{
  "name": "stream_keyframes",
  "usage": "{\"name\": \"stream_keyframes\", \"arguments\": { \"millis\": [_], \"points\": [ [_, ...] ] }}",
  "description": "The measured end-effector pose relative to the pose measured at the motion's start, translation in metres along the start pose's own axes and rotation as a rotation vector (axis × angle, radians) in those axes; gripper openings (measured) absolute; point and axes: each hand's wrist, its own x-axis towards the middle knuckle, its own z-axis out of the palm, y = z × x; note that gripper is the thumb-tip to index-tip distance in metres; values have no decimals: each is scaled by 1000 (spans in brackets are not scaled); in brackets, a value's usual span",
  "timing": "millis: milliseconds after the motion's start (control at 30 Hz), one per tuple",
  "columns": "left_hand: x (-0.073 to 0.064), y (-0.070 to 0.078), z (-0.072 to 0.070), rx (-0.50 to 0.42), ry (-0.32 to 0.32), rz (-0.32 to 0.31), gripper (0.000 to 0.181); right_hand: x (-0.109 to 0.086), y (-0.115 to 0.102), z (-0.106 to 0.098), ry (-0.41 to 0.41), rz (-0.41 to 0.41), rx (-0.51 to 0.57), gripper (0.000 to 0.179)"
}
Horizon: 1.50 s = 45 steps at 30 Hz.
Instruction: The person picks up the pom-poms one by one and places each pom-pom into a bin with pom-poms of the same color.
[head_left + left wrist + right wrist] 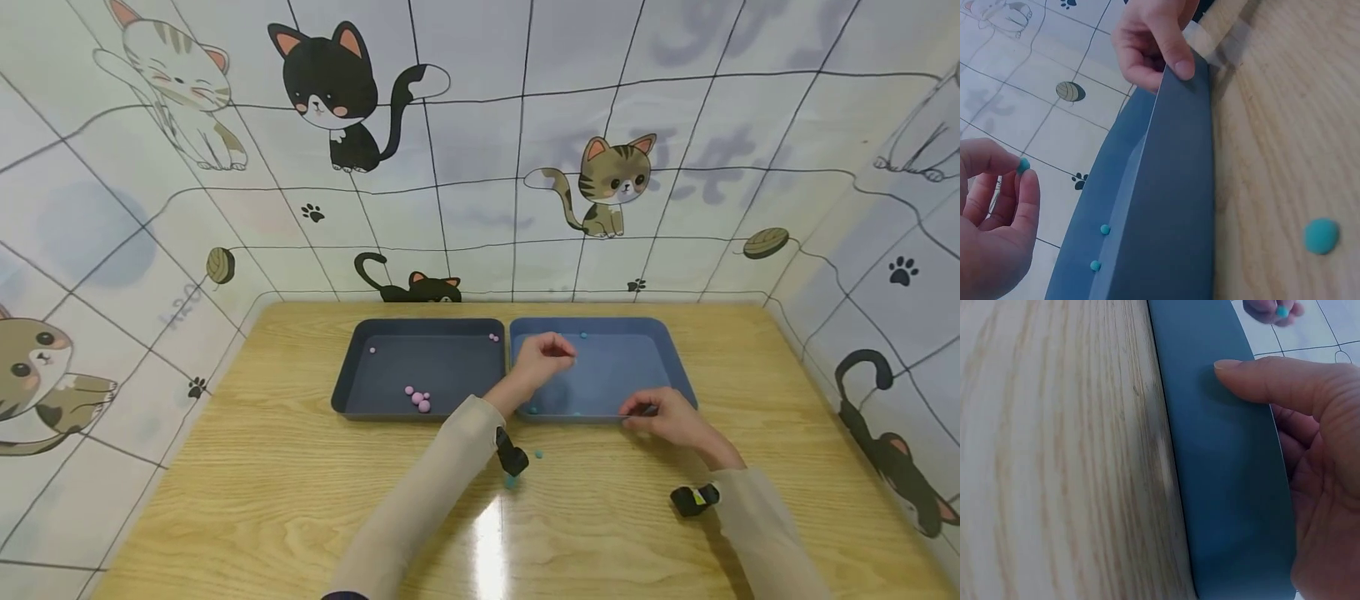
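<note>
My left hand [542, 362] is raised over the blue tray [622, 371]. In the left wrist view it pinches a small teal ball [1024, 165] between thumb and fingertips. At the tray's near right side, my right hand [667, 415] grips the front wall, thumb outside and fingers inside. A few small teal balls [583, 335] lie about the tray floor, close to its walls. On the wooden table in front of the tray sits another teal ball [538, 454], with a teal piece [511, 481] nearer, partly beside the left wrist camera.
A dark grey tray [450, 358] stands left of the blue one, holding several pink balls [417, 399] of differing sizes. Both trays rest on a wooden table [285, 467]. Cat-patterned sheeting [480, 208] rises behind and at both sides.
</note>
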Motion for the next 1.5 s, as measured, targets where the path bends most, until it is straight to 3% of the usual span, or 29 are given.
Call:
{"name": "stream_keyframes", "arguments": {
  "millis": [267, 433, 633, 1067, 1500],
  "points": [
    [18, 0, 8, -31, 123, -25, 5, 2, 7, -2, -35, 44, 14, 7],
    [28, -2, 15, -34, 136, -45, 6, 1, -5, -4, -49, 47, -2, 7],
    [34, -3, 17, -9, 151, -51, 12, 2, 7, -4, -58, 45, 20, 6],
    [28, 3, 15, -9, 144, -41, 10, 2, 8, -3, -57, 62, 39, 6],
    [20, 5, 5, -35, 135, -52, 15, 2, 10, -2, -50, 53, 15, 6]
  ]
}}
